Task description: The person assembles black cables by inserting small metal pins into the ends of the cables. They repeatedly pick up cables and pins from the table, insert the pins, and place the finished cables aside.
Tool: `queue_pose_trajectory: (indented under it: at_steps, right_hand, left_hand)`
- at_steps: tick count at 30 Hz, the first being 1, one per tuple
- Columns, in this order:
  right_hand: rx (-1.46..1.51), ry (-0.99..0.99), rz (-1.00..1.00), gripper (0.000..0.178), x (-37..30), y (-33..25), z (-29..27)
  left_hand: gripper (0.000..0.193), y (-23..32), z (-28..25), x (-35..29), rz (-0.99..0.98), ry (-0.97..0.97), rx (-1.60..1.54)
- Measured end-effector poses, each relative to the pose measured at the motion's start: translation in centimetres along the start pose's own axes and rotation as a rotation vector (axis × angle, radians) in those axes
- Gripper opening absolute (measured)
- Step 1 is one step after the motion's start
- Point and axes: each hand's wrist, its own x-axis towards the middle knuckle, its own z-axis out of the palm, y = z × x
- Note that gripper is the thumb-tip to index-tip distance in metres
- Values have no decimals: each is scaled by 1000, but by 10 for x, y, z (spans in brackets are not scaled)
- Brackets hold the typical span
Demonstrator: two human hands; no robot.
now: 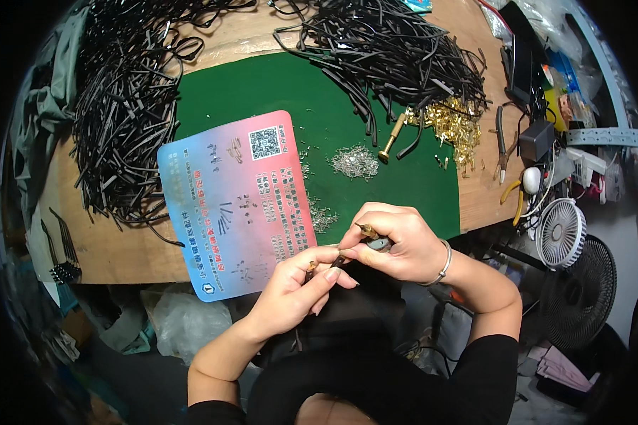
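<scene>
My left hand (298, 283) is closed in a pinch around a slim dark piece (338, 262), with a gold-coloured bit (310, 270) showing between the fingers. Its kind is mostly hidden. Against it, the fingertips of my right hand (400, 244) meet the left ones. Wrapped in the right hand is a small tool (379, 244) with brass-coloured and grey parts, partly covered by the fingers. Both hands are over the table's front edge, beside the blue and pink printed mat (220, 191). Tiny silver screws (354, 163) lie heaped beyond the hands on the green mat (262, 85).
Black eyeglass temples pile up at the left (127, 127) and far right (404, 57). Near the gold-coloured small parts (450, 127) is a brass tool (393, 138). Pliers (502, 142), a white fan (560, 232) and a black fan (580, 290) are at the right.
</scene>
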Motion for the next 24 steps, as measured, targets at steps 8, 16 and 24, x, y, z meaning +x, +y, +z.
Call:
queue_pose_trajectory:
  at_steps: [8, 16, 24]
  right_hand:
    - [636, -192, 514, 28, 8, 9, -4]
    - [186, -110, 294, 38, 1, 27, 11]
    - [-884, 6, 190, 66, -3, 27, 13]
  left_hand:
    - [26, -1, -1, 1, 103, 23, 190]
    - [26, -16, -4, 11, 256, 44, 350]
    - [27, -19, -9, 19, 339, 355, 653]
